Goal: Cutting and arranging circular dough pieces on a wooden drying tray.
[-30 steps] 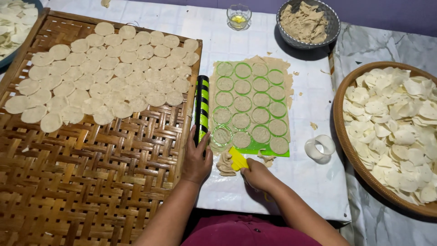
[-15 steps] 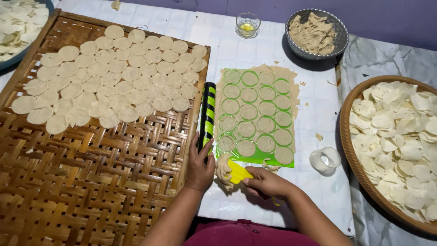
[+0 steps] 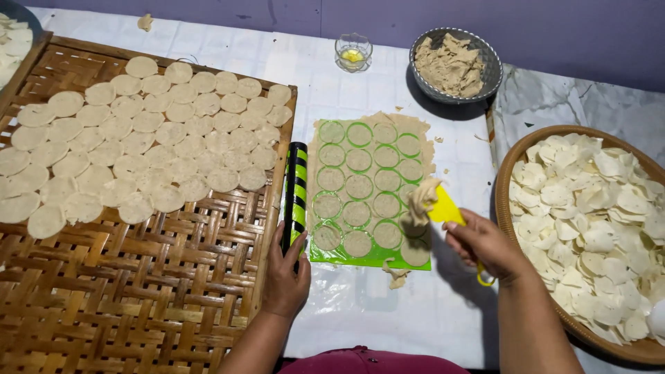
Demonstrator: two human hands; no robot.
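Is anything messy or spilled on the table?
Yes, a little. A scrap of beige dough lies loose on the white table covering just below the green round-holed mould sheet, and another torn bit sits alone near the far edge.

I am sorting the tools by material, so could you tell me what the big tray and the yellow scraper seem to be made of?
Tray: woven bamboo strips, apparently; brown, slightly glossy, basket-weave lattice. Yellow scraper in the right hand: probably plastic; smooth, bright, thin blade carrying dough.

Bare forearms, no sleeves visible; maroon garment [image 3: 374,361] at bottom edge.
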